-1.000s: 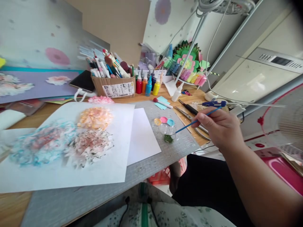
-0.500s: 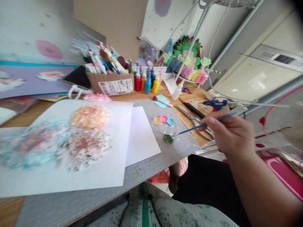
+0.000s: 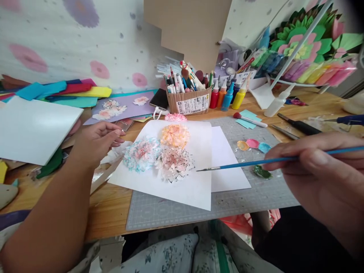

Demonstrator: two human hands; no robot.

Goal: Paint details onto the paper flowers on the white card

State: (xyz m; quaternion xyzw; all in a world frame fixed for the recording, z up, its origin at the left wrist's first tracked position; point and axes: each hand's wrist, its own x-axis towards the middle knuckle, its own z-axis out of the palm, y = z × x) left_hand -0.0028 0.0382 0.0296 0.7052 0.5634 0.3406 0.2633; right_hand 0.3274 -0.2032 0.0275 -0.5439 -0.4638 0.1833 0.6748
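My right hand (image 3: 318,170) grips a thin blue paintbrush (image 3: 253,163) between thumb and fingers. The dark bristles hover by the right side of a white-and-brown ruffled flower (image 3: 174,163) with dark edges. This flower lies on a white sheet of paper (image 3: 176,197), beside an orange flower (image 3: 174,135) and a blue-edged one (image 3: 141,153). My left hand (image 3: 98,142) hangs left of the sheet, fingers loosely curled, with nothing visible in it. Beneath the brush hand sits a dab of dark green paint (image 3: 262,171), near orange, pink (image 3: 252,143) and blue dabs.
A grey cutting mat (image 3: 170,216) lies under the papers. Behind stand a cardboard box (image 3: 189,100) of pens and brushes and several paint bottles (image 3: 227,98). A white board (image 3: 34,129) and coloured papers lie left. A white bottle (image 3: 277,102) and black-handled tool (image 3: 301,125) are right.
My right hand has carried the brush from the green paint leftward to near the dark-edged flower. The view has turned left, and my left hand has come into sight.
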